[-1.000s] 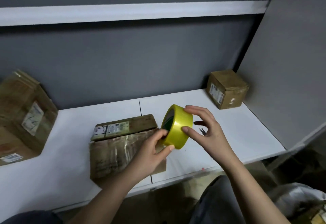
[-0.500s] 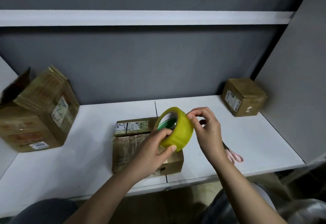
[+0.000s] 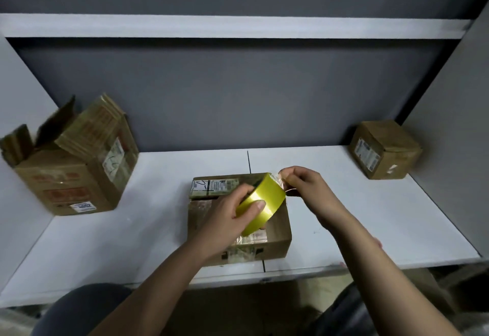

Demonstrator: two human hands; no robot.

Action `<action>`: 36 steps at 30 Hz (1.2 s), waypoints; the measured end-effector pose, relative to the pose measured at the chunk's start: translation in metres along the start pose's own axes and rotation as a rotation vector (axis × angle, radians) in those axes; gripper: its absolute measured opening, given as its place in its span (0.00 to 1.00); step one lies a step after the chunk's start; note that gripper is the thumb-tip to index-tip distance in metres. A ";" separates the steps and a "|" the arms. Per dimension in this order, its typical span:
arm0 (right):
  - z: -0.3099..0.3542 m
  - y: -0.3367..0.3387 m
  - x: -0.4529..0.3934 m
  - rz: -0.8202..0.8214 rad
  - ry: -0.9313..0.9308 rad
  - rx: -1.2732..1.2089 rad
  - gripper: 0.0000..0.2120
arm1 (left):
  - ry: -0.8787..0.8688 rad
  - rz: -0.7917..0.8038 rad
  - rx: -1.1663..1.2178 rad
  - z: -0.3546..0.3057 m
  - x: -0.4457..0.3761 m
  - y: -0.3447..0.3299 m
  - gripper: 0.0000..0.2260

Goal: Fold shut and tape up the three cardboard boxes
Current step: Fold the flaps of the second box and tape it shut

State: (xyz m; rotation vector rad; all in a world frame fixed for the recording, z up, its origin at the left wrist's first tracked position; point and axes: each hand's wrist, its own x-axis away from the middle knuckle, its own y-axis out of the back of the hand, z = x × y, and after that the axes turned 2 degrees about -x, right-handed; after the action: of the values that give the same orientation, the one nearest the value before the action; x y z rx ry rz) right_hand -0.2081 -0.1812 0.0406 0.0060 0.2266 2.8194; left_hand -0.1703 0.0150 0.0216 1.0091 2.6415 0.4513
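Tape roll [image 3: 260, 203], yellow and round, sits in my left hand [image 3: 225, 219], which wraps around its rim just above the middle box [image 3: 276, 232]. It feels light and hard, I think, and the shiny side could slip, so the rim is the best place to hold. My right hand [image 3: 308, 190] pinches the loose tape end [image 3: 279, 178], which looks thin, sticky and easy to crinkle. I count one roll and three cardboard boxes. The middle box lies near the front of the white table [image 3: 370, 219], folded shut. The big box [image 3: 71, 166] on the left has flaps standing open. The small box [image 3: 383, 149] far right looks shut.
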 end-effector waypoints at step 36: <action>-0.003 -0.002 -0.048 -0.312 0.045 0.140 0.10 | 0.183 -0.052 0.320 -0.012 -0.001 0.046 0.20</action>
State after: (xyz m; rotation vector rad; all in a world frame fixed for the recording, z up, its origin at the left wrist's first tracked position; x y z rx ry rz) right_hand -0.1621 -0.1947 0.0383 -0.0569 0.3979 2.4901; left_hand -0.1467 0.0444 0.0497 1.0266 2.9637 0.1144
